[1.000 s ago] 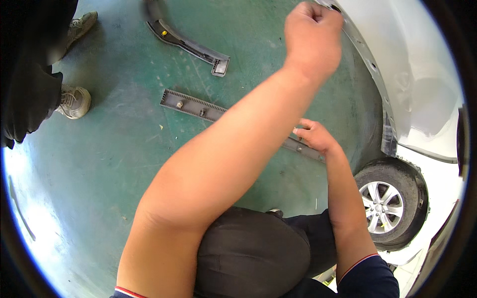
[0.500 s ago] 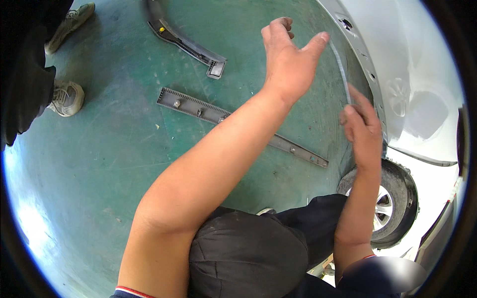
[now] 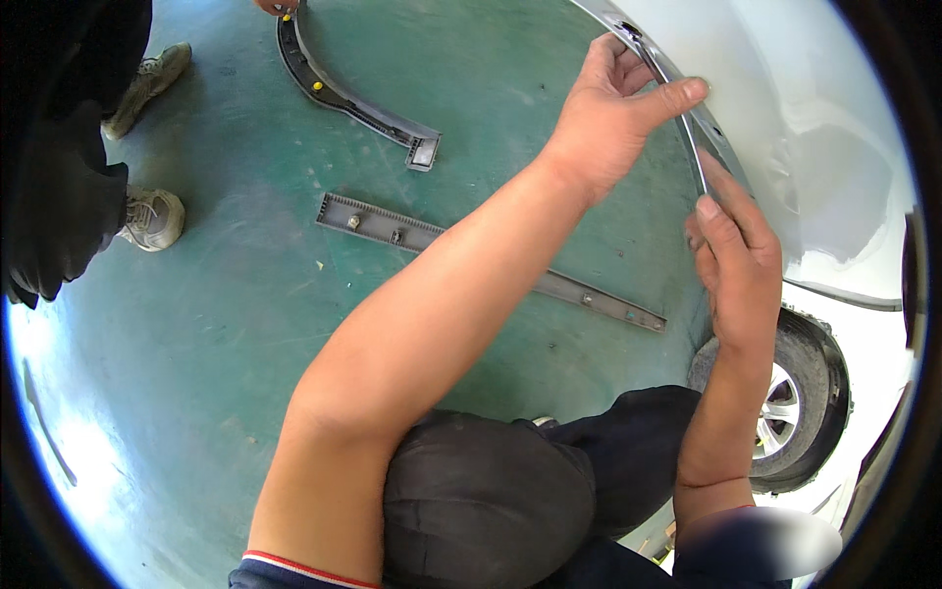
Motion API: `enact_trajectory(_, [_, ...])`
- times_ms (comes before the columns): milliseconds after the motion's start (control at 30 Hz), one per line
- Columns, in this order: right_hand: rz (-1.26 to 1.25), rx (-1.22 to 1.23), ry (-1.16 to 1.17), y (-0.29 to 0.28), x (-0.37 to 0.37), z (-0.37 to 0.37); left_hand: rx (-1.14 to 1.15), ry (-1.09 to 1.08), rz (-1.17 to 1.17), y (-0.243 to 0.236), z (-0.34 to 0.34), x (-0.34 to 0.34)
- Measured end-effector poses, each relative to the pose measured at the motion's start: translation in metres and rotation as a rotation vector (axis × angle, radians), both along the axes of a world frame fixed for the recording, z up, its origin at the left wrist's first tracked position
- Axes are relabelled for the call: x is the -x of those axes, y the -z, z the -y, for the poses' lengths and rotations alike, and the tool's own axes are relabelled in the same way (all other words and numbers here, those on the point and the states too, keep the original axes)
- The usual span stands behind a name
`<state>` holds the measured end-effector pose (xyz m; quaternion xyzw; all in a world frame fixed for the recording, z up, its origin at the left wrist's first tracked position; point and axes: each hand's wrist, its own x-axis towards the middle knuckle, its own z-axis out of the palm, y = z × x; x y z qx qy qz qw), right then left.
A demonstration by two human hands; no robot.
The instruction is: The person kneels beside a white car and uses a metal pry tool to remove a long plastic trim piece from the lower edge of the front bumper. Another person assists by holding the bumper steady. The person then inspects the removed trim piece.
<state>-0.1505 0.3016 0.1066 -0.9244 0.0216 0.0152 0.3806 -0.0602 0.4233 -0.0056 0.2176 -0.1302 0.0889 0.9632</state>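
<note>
A thin, shiny strip (image 3: 698, 157) runs along the lower edge of the pale car body panel (image 3: 824, 128) on the right. My left hand (image 3: 618, 113) is closed round the strip's upper part and the panel edge, its thumb on the panel side and its fingers curled behind. Lower down, my right hand (image 3: 741, 255) pinches the strip near its lower end between thumb and fingers. Some fingertips of this hand are hidden behind the thumb and the strip.
A long grey plastic trim piece (image 3: 378, 223) with clips lies on the green floor, partly behind my left forearm. Another person's hand (image 3: 280, 5) holds a curved dark trim (image 3: 343, 98); that person's shoes (image 3: 154, 219) are at left. A car wheel (image 3: 780, 412) stands at right.
My left hand has moved right and closed on the strip at the panel edge. My right hand has shifted slightly right and down, keeping the strip. The other person's hand has come into view.
</note>
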Motion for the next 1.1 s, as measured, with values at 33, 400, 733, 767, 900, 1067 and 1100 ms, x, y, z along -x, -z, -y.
enact_trajectory(33, [-0.015, -0.008, 0.006, -0.001, -0.001, 0.0, -0.012, -0.003, -0.013, -0.001, 0.0, 0.001])
enact_trajectory(400, [-0.109, -0.092, -0.104, -0.019, -0.022, 0.009, -0.013, -0.019, -0.076, -0.001, 0.012, -0.008])
enact_trajectory(733, [-0.13, 0.164, -0.544, -0.006, -0.047, 0.055, -0.181, 0.116, -0.183, 0.035, 0.002, 0.021])
enact_trajectory(767, [-0.187, 0.151, -0.59, 0.013, -0.047, 0.059, -0.206, 0.194, -0.258, 0.042, 0.0, 0.036])
enact_trajectory(900, [-0.335, -0.201, -0.539, 0.123, -0.019, 0.059, -0.114, 0.32, -0.654, 0.101, -0.007, 0.083])
enact_trajectory(1067, [-0.728, -0.087, -0.704, 0.19, 0.017, 0.058, -0.305, 0.381, -0.836, 0.167, -0.023, 0.146])
enact_trajectory(1100, [-0.729, -0.022, -0.776, 0.194, 0.02, 0.053, -0.337, 0.372, -0.879, 0.168, -0.032, 0.158])
